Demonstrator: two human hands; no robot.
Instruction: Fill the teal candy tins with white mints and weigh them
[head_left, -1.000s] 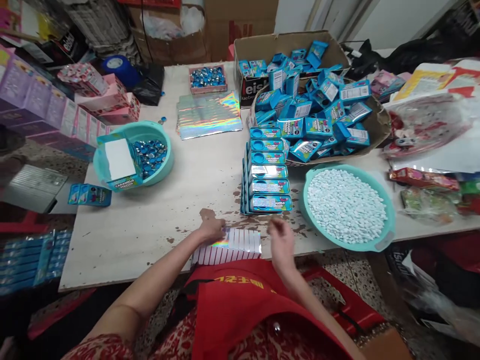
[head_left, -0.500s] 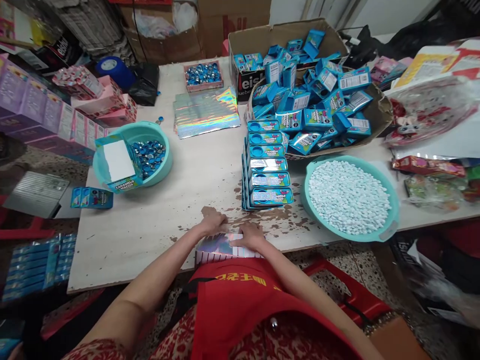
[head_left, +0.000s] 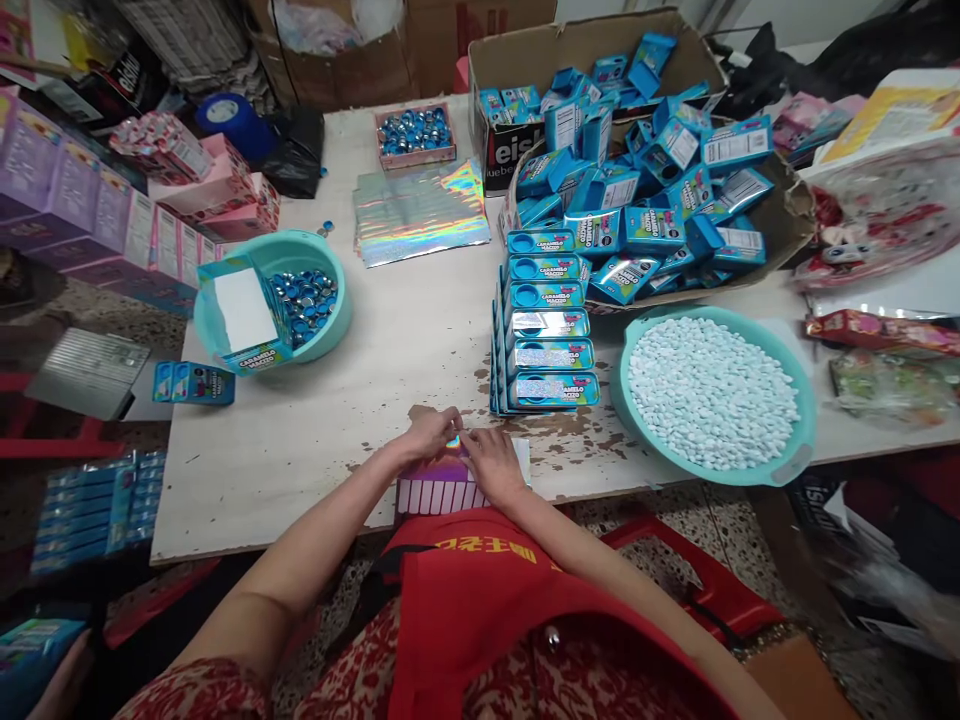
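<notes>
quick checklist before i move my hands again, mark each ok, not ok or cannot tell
1. Both hands at the shiny strip: ok, the left hand and right hand are close together over the shiny strip.
2. Strip pinched firmly: cannot tell, the fingertips are too small to read.
3. Hands apart from the row of blue packs: ok, the right hand is near but bare table shows between.
4. White pieces inside their bowl: ok, none seen spilled.
5. All blue caps contained: not ok, a loose cap lies on the table behind the cap bowl.
</notes>
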